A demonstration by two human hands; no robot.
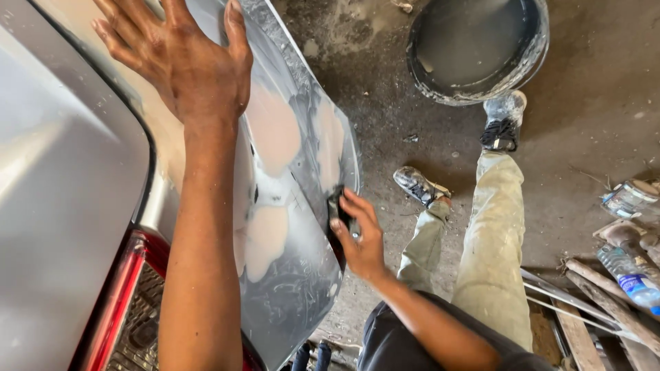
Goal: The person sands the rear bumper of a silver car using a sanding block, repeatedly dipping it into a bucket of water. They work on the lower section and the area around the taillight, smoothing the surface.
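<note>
**Sanding block on a patched car corner**

Silver bodywork fills the left of the view: a car panel point(295, 206) with pale pinkish filler patches point(271, 130) and dull grey rubbed areas. The left hand point(185, 62) lies open and flat, fingers spread, high on the panel. The right hand point(361, 237) is closed around a small dark sanding block point(337, 213), pressed against the panel's outer edge, just beside the lower filler patch. A red tail light point(127, 288) sits below the left forearm.

Judging from the grip, the block could tip over the curved edge and cut through the paint there, since only part of it seems to bear on the metal. The bracing hand rests on smooth painted surface and could slide if weight shifts.

On the dirt floor point(591, 103), a round dark basin point(478, 48) holds murky water beyond the person's shoes. At the right edge lie a clear plastic bottle point(629, 275) with a blue band label, a squat tin point(629, 198) with a pale label, and wooden sticks.
</note>
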